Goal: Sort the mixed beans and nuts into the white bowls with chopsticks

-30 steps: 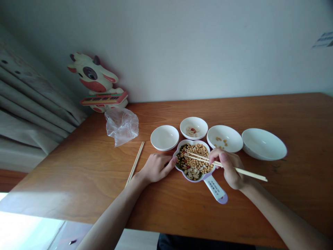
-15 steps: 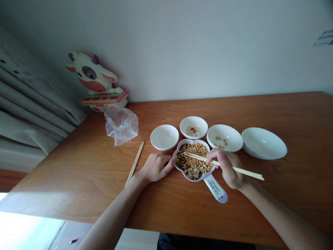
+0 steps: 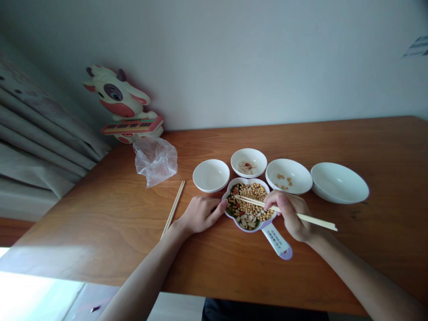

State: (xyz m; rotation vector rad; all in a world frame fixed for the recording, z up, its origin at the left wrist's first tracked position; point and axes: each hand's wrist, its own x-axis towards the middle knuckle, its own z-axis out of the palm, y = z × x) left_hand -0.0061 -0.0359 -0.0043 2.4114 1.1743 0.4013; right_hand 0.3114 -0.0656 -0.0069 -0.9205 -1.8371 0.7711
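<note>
My right hand (image 3: 291, 215) is closed round a pair of chopsticks (image 3: 309, 219). Their tips reach into a purple-rimmed, flower-shaped pan (image 3: 253, 231), over its left part. Soybeans (image 3: 256, 192) fill most of the pan, along with pale flat seeds (image 3: 248, 221), a few red bits and dark green pieces. At the pan's left edge, my left hand (image 3: 202, 214) grips the rim with its thumb; its other fingers are partly hidden. The handle (image 3: 277, 241), bearing a printed label, points toward me. Whether the tips pinch anything is too small to tell.
Behind the pan stand an empty white bowl (image 3: 211, 176), a bowl with pale and red bits (image 3: 249, 154), a bowl with several soybeans (image 3: 294, 169) and a larger bowl (image 3: 339, 183). To the left are spare chopsticks (image 3: 173, 208), a plastic bag (image 3: 156, 161) and a cow toy (image 3: 125, 104).
The chopstick tips have shifted very slightly left within the pan, with my right hand moving along. My left hand stays on the rim.
</note>
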